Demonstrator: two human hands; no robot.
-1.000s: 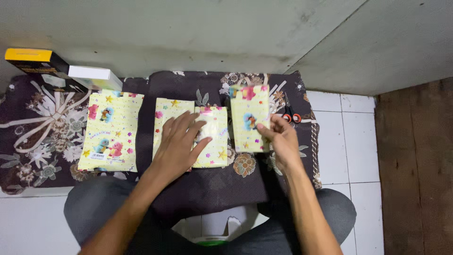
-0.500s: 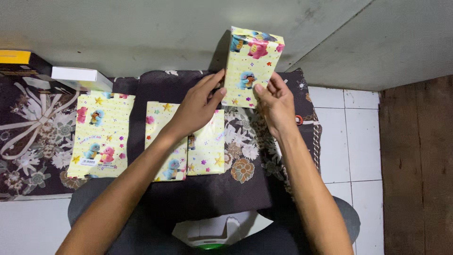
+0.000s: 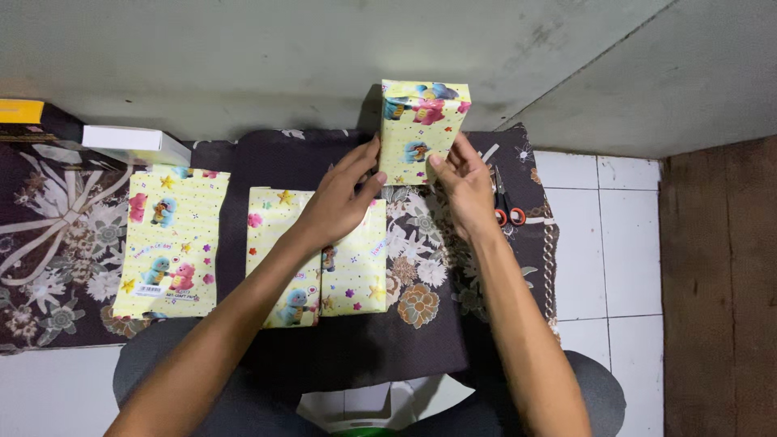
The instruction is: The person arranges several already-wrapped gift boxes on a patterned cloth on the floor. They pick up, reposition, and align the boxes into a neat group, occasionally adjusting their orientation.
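Upright, wrapped box between fingers.

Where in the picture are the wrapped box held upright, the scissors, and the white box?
Wrapped box [image 3: 422, 129], head view, on its yellow patterned front face, above both hands.
Scissors [image 3: 508, 209], head view, near the red handle rings.
White box [image 3: 133, 144], head view, on its top face.

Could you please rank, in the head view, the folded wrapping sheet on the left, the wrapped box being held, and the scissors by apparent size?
1. folded wrapping sheet, largest.
2. wrapped box, raised nearer the camera, so its rank is less certain.
3. scissors, clearly smallest.
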